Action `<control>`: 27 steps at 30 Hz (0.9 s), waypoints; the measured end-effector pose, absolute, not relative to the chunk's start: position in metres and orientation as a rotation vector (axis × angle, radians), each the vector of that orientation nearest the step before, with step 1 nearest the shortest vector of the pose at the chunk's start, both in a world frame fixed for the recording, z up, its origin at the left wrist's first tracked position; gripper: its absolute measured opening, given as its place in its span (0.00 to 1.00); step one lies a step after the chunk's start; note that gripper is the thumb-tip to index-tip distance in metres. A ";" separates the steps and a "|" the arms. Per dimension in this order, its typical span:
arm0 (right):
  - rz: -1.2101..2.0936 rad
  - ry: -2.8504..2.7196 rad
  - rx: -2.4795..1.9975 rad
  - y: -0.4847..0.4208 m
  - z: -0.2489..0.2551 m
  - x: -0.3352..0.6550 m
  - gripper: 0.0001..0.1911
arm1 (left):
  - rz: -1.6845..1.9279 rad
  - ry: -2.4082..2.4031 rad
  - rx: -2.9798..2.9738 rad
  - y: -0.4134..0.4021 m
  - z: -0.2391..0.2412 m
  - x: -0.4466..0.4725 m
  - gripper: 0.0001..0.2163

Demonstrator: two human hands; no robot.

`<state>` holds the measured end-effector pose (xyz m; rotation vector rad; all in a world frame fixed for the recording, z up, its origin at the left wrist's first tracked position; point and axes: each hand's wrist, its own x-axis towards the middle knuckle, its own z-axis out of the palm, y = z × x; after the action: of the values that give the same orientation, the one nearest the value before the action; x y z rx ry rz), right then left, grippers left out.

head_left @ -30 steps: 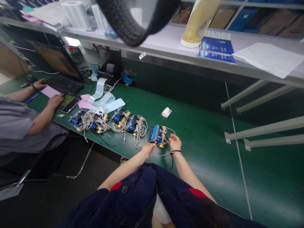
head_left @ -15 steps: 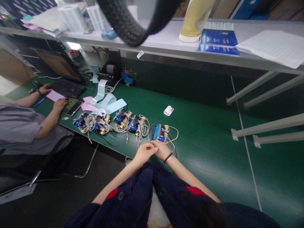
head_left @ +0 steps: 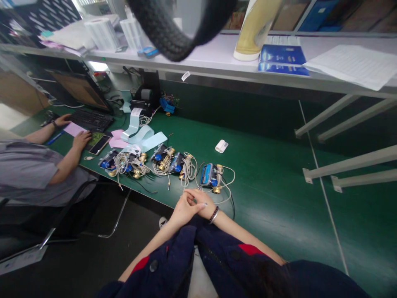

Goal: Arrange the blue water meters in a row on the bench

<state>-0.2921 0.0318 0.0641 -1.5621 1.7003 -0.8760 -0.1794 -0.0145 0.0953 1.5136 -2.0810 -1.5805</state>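
Observation:
My left hand [head_left: 182,212] and my right hand [head_left: 201,202] lie together at the green table's front edge [head_left: 266,194], the left fingers laid over the right. No object shows in either hand. A beaded bracelet [head_left: 214,215] is on my right wrist. Just beyond the hands sits a blue meter [head_left: 207,174] with a brass fitting and a loose white cable looped around it.
More cabled meters [head_left: 149,160] stand in a row to the left. A small white roll [head_left: 221,145] lies further back. A seated co-worker's hands [head_left: 81,139] are at a keyboard [head_left: 90,120] beside a phone [head_left: 98,143] and label printer [head_left: 143,97]. A shelf [head_left: 217,58] above holds papers.
My hands have drawn back from the blue meter to the table's front edge and come together. The view has shifted slightly. The co-worker stays at the keyboard.

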 end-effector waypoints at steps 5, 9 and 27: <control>-0.820 2.293 -1.217 0.024 0.051 -0.342 0.21 | -1.780 -1.876 1.521 -0.025 0.058 -0.129 0.20; -0.480 2.527 -0.677 -0.012 0.038 -0.386 0.35 | -1.800 -1.636 1.657 -0.032 0.032 -0.079 0.25; -1.313 2.580 -1.177 0.048 0.000 -0.342 0.27 | -1.703 -1.231 1.897 -0.029 0.033 -0.019 0.27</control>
<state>-0.3422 0.0484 0.0001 -1.1766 2.5800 -1.3127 -0.0188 -0.0294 0.0332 1.8971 -1.2311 -1.7027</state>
